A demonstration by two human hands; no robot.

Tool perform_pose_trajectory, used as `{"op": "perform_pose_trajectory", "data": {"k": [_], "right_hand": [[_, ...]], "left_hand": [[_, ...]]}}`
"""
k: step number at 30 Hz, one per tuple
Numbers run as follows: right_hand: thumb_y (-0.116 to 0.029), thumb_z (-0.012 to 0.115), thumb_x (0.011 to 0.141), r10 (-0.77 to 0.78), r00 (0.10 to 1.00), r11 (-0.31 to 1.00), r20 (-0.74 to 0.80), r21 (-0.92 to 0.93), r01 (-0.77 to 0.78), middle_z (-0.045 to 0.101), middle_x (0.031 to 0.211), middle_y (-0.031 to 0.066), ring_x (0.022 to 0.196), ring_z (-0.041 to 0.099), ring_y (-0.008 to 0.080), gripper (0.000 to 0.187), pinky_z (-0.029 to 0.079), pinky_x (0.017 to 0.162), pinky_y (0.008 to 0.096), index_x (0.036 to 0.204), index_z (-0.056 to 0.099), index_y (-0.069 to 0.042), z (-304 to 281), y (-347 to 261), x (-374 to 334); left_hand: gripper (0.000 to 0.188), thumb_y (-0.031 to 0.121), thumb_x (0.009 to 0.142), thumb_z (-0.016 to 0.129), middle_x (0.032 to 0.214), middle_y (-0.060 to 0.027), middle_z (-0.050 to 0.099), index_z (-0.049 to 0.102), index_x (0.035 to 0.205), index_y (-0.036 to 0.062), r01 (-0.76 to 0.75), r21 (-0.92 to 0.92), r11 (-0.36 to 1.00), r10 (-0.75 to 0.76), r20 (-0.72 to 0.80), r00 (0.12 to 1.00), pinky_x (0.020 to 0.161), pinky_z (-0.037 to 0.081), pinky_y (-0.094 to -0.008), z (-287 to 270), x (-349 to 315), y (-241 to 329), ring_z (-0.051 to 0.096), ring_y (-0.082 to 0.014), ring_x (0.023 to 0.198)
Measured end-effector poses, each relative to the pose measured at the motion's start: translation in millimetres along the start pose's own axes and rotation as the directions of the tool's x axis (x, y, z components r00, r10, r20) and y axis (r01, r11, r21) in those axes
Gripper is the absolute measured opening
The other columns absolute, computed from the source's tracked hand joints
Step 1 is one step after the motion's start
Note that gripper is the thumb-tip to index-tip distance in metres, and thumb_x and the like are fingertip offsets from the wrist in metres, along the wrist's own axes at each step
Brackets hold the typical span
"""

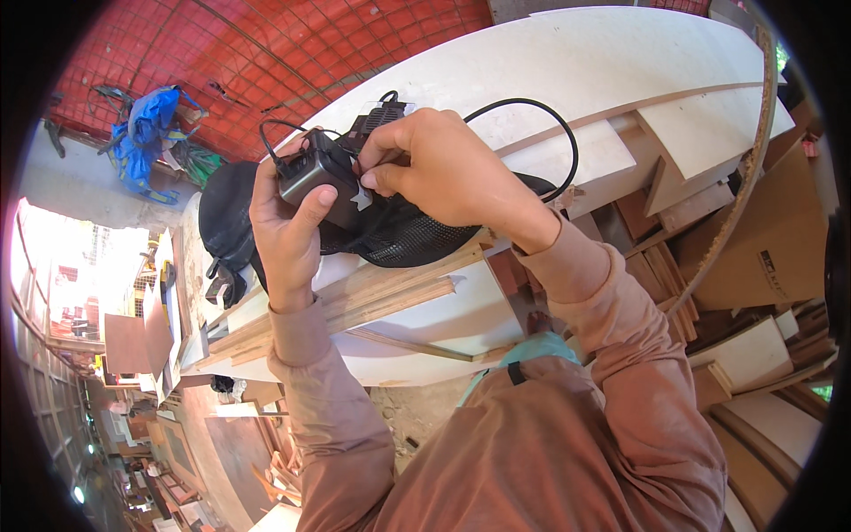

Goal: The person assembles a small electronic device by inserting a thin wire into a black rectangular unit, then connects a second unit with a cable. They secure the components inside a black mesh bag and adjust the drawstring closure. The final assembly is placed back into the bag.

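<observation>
My left hand [288,226] is wrapped round a dark grey box-shaped device [310,182], thumb on its front face and fingers behind. Thin black cables run into the top of the box. My right hand [434,164] is closed in a pinch at the box's right side; what lies between its fingertips is too small to make out. Just below those fingertips a small silvery strip [362,200] sticks out. Behind the hands is a black ribbed part [379,117]. Beneath them lies a black mesh bag [417,238], and a black cable [574,146] loops out to the right.
White-faced boards [550,62] are stacked under and behind the bag. Wooden strips [381,297] lie along the near side. A red wall with wire mesh [292,44] stands at the back, with a blue bundle [146,133] at left. Cut panels [753,239] crowd the right.
</observation>
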State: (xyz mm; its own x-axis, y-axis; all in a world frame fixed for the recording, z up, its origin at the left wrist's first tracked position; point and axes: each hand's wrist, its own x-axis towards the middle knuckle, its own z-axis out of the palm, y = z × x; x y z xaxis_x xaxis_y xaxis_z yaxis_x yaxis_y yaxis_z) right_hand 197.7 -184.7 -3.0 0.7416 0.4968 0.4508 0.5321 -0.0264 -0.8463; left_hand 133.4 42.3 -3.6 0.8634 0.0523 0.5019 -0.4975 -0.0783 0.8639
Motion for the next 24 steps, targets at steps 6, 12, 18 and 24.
{"op": "perform_pose_trajectory", "data": {"k": [6, 12, 18, 24], "right_hand": [[-0.001, 0.077, 0.091, -0.023, 0.995, 1.000, -0.096, -0.023, 0.021, 0.080, 0.090, 0.0189, 0.088, 0.080, 0.0330, 0.020, 0.061, 0.079, 0.0385, 0.110, 0.073, 0.002, 18, 4, -23], [-0.005, 0.079, 0.091, -0.101, 0.984, 0.995, -0.145, -0.038, 0.097, 0.080, 0.088, 0.0156, 0.083, 0.079, 0.0310, 0.016, 0.060, 0.075, 0.0359, 0.105, 0.074, 0.001, 21, 15, -21], [-0.006, 0.078, 0.092, -0.202, 0.965, 0.978, -0.170, -0.079, 0.191, 0.076, 0.081, 0.0116, 0.073, 0.075, 0.0234, 0.012, 0.058, 0.072, 0.0331, 0.101, 0.073, 0.000, 2, 19, 5], [-0.008, 0.077, 0.098, 0.003, 1.000, 0.932, -0.003, 0.362, -0.002, 0.076, 0.089, 0.0078, 0.079, 0.072, 0.0152, 0.012, 0.058, 0.074, 0.0297, 0.101, 0.072, 0.003, -7, 15, 16]], "left_hand": [[0.057, 0.003, 0.091, 0.085, 0.135, -0.0104, 0.068, 0.060, 0.143, 0.0032, 0.001, -0.024, 1.000, -0.001, -0.003, 1.000, 0.108, 0.053, -0.0348, 3, -2, 0, 0.067, -0.0176, 0.120], [0.057, 0.003, 0.092, 0.084, 0.134, -0.0104, 0.068, 0.059, 0.143, 0.0033, 0.005, -0.036, 0.999, -0.005, -0.009, 1.000, 0.107, 0.053, -0.0349, 2, -2, -1, 0.067, -0.0178, 0.120], [0.059, 0.006, 0.092, 0.086, 0.133, -0.0098, 0.068, 0.058, 0.144, 0.0037, 0.018, -0.042, 0.999, -0.018, -0.021, 1.000, 0.107, 0.053, -0.0350, 4, -3, 1, 0.067, -0.0184, 0.120], [0.059, 0.008, 0.091, 0.087, 0.134, -0.0101, 0.067, 0.058, 0.143, 0.0039, 0.011, -0.046, 0.999, -0.013, -0.039, 0.999, 0.108, 0.053, -0.0355, 4, -2, -1, 0.066, -0.0188, 0.120]]}}
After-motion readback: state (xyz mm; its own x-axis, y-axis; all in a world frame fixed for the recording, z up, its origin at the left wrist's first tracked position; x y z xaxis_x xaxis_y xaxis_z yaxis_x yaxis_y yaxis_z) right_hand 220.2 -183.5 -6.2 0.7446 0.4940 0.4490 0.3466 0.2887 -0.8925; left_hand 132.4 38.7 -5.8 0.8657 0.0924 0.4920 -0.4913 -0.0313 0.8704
